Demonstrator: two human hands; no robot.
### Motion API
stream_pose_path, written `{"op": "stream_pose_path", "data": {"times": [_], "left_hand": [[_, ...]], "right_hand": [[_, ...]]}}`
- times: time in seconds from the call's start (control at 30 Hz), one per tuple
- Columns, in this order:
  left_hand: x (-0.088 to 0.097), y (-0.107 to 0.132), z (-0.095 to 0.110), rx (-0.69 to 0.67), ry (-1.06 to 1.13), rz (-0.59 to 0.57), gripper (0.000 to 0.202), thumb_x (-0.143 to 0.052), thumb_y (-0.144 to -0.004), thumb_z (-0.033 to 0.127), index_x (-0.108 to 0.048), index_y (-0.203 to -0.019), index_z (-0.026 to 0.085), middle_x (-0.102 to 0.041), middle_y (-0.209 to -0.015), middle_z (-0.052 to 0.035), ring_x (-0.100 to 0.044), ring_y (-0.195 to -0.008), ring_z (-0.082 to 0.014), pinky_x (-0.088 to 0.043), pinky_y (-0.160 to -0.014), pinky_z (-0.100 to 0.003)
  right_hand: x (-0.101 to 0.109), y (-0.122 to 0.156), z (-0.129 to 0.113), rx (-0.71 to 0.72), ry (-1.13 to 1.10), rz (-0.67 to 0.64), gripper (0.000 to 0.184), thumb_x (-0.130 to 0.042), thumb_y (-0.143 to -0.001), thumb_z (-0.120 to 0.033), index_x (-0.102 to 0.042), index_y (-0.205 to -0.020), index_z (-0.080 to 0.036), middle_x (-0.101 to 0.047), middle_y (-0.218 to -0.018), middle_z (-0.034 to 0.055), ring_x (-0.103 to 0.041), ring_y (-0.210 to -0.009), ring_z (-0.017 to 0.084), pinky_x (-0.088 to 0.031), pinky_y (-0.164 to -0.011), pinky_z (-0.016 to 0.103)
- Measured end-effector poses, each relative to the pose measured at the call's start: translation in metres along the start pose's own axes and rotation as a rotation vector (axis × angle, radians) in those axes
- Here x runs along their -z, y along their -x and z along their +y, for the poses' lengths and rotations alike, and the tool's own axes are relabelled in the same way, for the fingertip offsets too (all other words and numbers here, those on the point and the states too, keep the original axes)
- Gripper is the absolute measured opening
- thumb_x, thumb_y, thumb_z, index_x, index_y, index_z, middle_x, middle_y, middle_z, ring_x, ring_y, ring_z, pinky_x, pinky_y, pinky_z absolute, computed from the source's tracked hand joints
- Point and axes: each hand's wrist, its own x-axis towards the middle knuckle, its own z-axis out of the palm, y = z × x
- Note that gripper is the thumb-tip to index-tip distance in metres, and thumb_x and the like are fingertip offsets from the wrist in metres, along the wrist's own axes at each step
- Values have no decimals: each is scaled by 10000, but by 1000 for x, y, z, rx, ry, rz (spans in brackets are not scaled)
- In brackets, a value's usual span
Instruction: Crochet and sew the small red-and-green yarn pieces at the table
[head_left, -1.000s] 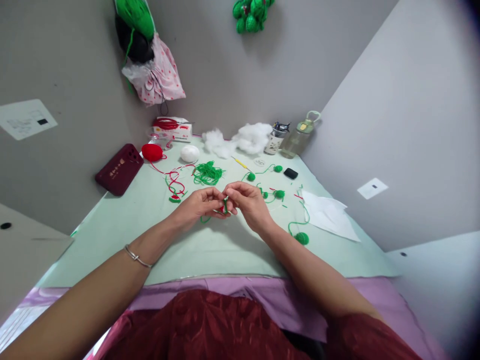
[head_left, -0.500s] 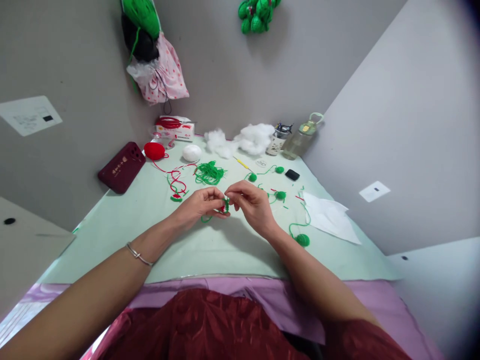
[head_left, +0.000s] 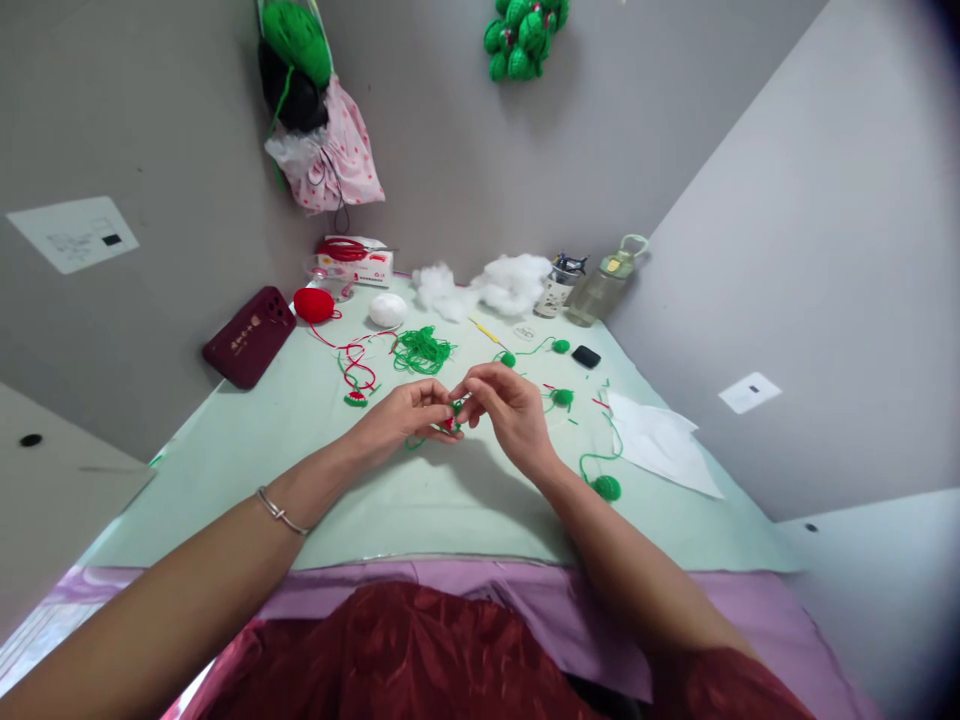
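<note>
Left hand (head_left: pixel 401 412) clamps a small red-and-green yarn piece (head_left: pixel 450 425); right hand (head_left: pixel 512 410), three o'clock, finger grip unclear, seemingly works its edge, steadiness needed next.

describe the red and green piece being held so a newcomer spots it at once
Start at the pale green tabletop, then find the silver bracelet and, beyond it, the left hand. The small red-and-green piece is held there, whereas a similar piece lies on the tabletop.
</note>
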Motion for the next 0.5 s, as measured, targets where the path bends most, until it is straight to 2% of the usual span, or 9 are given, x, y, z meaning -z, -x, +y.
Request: {"op": "stream_pose_path", "data": {"times": [0.13,0.33,0.43,0.5], "left_hand": [[-1,1,4,-25,-1,-18,177,-723,-817,268,-598,-855,149,-680,-845,-41,-684,-826,-182,-557,-777,-349],[-2,2,6,-60,12,-24,203,-735,-819,301,-603,-866,154,-692,-893,-54,-681,-887,-196,-559,-811,-363],[-1,1,5,-62,-21,-12,226,-764,-789,304,-610,-848,150,-683,-871,-50,-677,-857,-190,-563,-802,-358],[0,0,6,-49,-41,32,235,-792,-753,286,-615,-829,151,-662,-823,-27,-668,-802,-173,-567,-782,-349]], "right_hand": [[3,-2,-5,-128,-140,-62,290,-676,-859,-464,-589,-872,-188,-675,-695,-9,-654,-532,115,-512,-493,222],[9,-4,-4,-192,-199,-202,230,-760,-801,-366,-702,-883,-159,-682,-703,0,-610,-608,92,-543,-633,247],[14,-6,-4,-244,-258,-197,226,-774,-781,-364,-720,-867,-162,-687,-712,6,-607,-597,94,-522,-583,236],[19,-8,-7,-229,-303,-128,221,-794,-756,-359,-720,-853,-174,-676,-704,-3,-583,-564,80,-482,-531,211]]}}
